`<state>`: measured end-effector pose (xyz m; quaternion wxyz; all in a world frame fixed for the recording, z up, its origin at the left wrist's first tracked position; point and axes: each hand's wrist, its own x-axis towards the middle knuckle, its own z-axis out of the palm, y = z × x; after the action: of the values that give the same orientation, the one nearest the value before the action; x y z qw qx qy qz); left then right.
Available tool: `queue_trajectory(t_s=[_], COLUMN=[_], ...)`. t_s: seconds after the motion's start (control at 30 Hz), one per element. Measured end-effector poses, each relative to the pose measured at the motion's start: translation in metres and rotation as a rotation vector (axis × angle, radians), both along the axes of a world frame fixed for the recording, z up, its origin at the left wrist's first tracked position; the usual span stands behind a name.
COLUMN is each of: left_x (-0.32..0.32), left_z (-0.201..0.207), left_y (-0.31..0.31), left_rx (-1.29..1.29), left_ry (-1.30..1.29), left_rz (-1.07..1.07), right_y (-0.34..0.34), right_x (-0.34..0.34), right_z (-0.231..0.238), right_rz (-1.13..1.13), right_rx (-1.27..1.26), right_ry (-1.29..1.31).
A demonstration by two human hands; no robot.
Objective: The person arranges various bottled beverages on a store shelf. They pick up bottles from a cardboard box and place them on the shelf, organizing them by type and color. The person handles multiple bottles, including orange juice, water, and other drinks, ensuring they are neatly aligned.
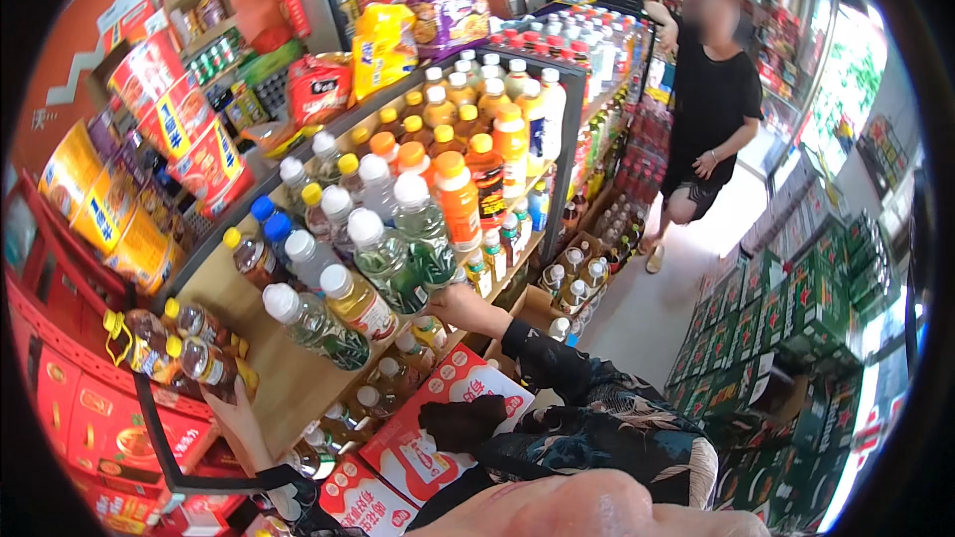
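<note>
My left hand [240, 422] is at the left end of the wooden shelf, its fingers round the lower part of a brown drink bottle [207, 362] with a yellow cap. Similar yellow-capped bottles [149, 336] stand close beside it. My right hand [466, 309] grips the base of a clear bottle [426, 239] with a white cap and green label at the shelf's front edge; some of its fingers are hidden. Between my hands stand more clear white-capped bottles [316, 328] and a pale yellow drink bottle [358, 303]. An orange drink bottle [457, 201] is just behind the right one.
Bottles fill a lower shelf [393, 378] above red and white cartons [423, 438]. Instant noodle tubs [184, 124] are stacked at left. A person in black [711, 109] stands in the aisle at the far right. Green beer cartons [776, 338] line the right side.
</note>
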<state>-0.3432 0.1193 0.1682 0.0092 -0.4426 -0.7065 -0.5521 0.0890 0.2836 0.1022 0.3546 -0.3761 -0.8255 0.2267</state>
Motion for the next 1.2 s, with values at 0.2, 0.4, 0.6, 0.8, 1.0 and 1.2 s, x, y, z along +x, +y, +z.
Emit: queue_trajectory(t_s=[0.2, 0.4, 0.6, 0.8, 1.0, 1.2], left_x=[-0.003, -0.012, 0.042, 0.076, 0.069, 0.049], left_z=[0.003, -0.016, -0.018, 0.001, -0.035, -0.032], left_y=[0.02, 0.038, 0.07, 0.092, 0.136, 0.14], left_rx=[-0.156, -0.018, -0.06, -0.054, -0.047, -0.074], left_ry=[0.111, 0.004, 0.105, 0.056, 0.086, 0.04], left_rz=[0.07, -0.022, -0.187, -0.279, -0.44, -0.391], right_y=[0.0, 0.009, 0.016, -0.01, 0.0, 0.002], right_x=[0.01, -0.012, 0.013, 0.004, 0.014, -0.006], right_z=[0.006, -0.013, -0.027, 0.017, -0.005, 0.004], right_rz=[0.006, -0.035, 0.14, 0.046, 0.093, 0.091], right_rx=[0.029, 0.117, -0.016, -0.224, -0.117, -0.04], right_ry=[0.002, 0.064, -0.089, -0.006, -0.018, -0.045])
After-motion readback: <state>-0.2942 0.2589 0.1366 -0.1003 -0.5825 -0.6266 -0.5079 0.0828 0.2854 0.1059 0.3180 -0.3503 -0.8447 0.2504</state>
